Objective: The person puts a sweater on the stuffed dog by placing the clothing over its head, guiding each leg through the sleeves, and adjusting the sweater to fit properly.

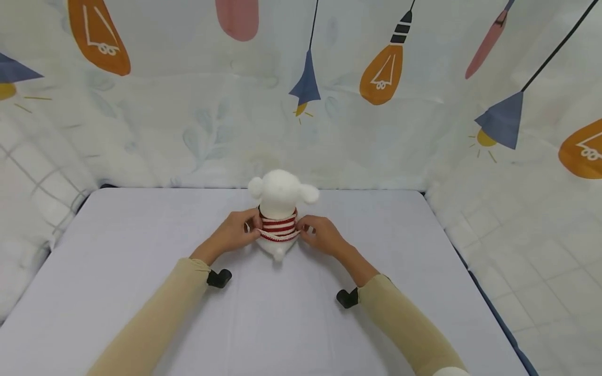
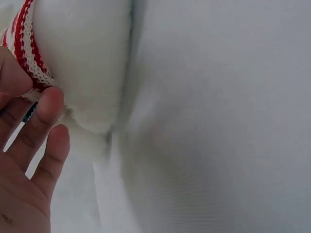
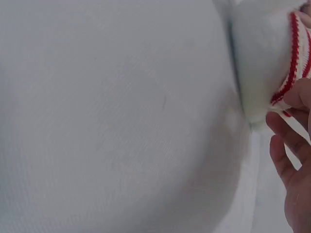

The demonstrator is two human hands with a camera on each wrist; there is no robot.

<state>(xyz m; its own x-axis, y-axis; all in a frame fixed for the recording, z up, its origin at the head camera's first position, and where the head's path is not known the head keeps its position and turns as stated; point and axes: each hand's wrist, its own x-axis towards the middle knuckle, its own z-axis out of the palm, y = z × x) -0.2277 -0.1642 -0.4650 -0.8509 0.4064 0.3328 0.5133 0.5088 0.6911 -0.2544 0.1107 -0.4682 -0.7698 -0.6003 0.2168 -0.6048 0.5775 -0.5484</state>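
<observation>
A white plush toy (image 1: 280, 190) sits upright at the far middle of the table, its back and round tail toward me. It wears a red-and-white striped knitted sweater (image 1: 278, 227). My left hand (image 1: 236, 230) pinches the sweater's lower hem on the left side. On the opposite side my right hand (image 1: 323, 235) pinches the same hem between thumb and fingers. Both wrist views show the hem (image 2: 36, 65) stretched a little off the white plush body (image 3: 262, 58). The toy's front and face are hidden.
A white-covered table (image 1: 282, 324) lies under both forearms. Behind it hangs a pale curtain (image 1: 188, 104) printed with lamps and bulbs. Black wrist mounts (image 1: 219, 278) stick out below both sleeves, close to the tabletop.
</observation>
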